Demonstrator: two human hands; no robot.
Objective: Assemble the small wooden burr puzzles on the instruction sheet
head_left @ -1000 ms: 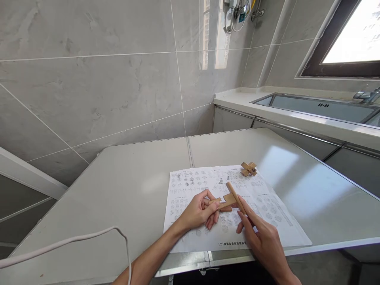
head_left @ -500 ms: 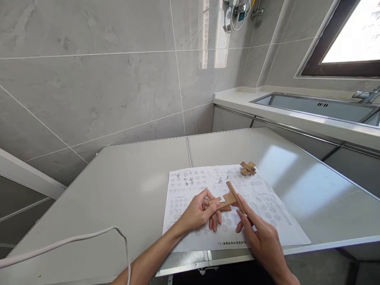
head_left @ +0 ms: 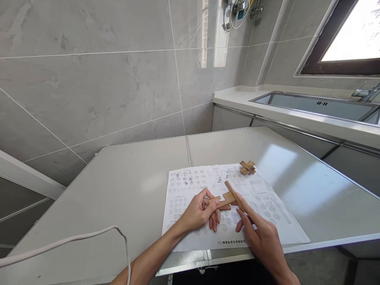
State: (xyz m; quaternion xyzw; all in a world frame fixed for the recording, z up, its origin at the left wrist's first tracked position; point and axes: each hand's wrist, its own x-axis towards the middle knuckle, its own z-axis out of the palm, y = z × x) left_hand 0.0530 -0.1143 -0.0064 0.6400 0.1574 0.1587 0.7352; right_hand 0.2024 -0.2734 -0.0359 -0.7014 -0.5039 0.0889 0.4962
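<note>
My left hand [head_left: 199, 211] is closed on notched wooden puzzle pieces [head_left: 228, 198], pinching them between thumb and fingers above the printed sheet. A long thin wooden puzzle stick [head_left: 235, 196] is held in my right hand [head_left: 258, 227]; it slants across the right end of the notched pieces and appears to touch them. The fingers partly hide how the pieces fit together. Beneath both hands lies the white instruction sheet [head_left: 184, 190], covered in small diagrams. On its far right corner sits an assembled wooden burr puzzle [head_left: 247, 167].
The pale folding table [head_left: 133, 190] has a seam down its middle. A white cable [head_left: 74, 239] crosses its near left side. Tiled walls [head_left: 118, 87] stand behind, and a counter with a sink [head_left: 308, 103] is at the right below a window.
Both hands and the wooden pieces keep almost the same pose. The whole view has shifted very slightly.
</note>
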